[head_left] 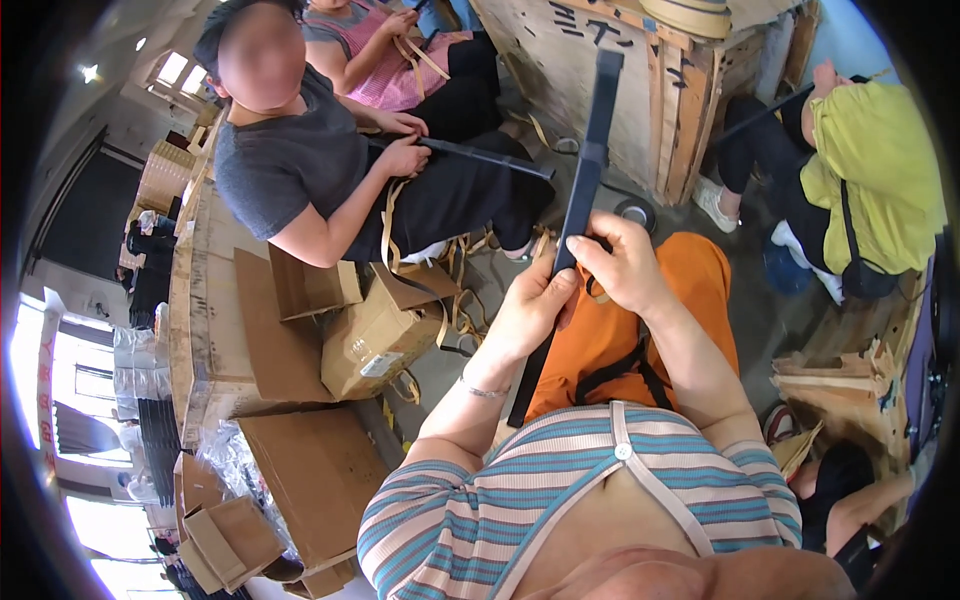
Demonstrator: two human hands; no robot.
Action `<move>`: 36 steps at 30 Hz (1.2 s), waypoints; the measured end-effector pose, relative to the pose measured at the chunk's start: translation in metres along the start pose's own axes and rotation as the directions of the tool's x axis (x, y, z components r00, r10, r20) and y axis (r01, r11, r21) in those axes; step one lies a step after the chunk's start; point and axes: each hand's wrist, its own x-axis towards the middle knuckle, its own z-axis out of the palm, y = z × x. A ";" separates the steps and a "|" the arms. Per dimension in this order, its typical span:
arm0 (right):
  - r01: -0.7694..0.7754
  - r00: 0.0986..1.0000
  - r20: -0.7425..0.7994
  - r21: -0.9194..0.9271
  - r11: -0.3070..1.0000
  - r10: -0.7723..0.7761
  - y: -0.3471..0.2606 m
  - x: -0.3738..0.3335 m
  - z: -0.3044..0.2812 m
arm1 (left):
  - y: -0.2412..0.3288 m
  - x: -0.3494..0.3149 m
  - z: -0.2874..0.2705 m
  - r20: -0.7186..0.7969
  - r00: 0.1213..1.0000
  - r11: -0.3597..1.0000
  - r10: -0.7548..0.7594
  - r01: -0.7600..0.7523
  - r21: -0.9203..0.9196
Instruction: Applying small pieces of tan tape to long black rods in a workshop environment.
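Far L of orange cloth (690, 290): open carton (310, 480) w/ clear plastic (240, 465) in it, rest n/v. Well up-L of cloth: co-worker (290, 150) holding similar bar (490, 160). Nearer L: 2nd carton (375, 335), flaps open, contents can't tell. Loose tan strips (455, 290) btwn it & cloth; snag/trip risk if stepped on. Black bar (578, 200) runs diag. over cloth's L edge, top end well past it. L hand (537, 300) wrapped round bar, R hand (620, 262) gripping just above it. Hands close together, long ends unsupported: could pivot if one slips; L swing might clip co-worker. Beyond cloth, up-R: wooden crate (675, 125), inside n/v; bar tip could knock it if pushed R.
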 end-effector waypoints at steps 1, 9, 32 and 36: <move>0.060 0.998 -0.016 -0.077 0.995 -0.062 -0.005 -0.003 0.000 | 0.003 -0.003 0.003 -0.013 0.999 0.999 0.046 -0.046 0.026; 0.051 0.994 -0.085 -0.181 0.982 -0.068 -0.012 0.003 -0.009 | -0.025 -0.006 0.007 -0.335 0.923 0.953 0.188 -0.089 0.290; 0.005 0.998 -0.065 -0.210 0.978 -0.019 -0.020 -0.013 -0.030 | 0.003 -0.017 -0.010 -0.099 0.995 0.981 -0.007 -0.012 -0.193; 0.019 0.997 -0.064 -0.195 0.981 -0.032 -0.021 -0.013 -0.029 | 0.002 -0.017 -0.015 -0.060 0.998 0.988 0.027 -0.035 -0.150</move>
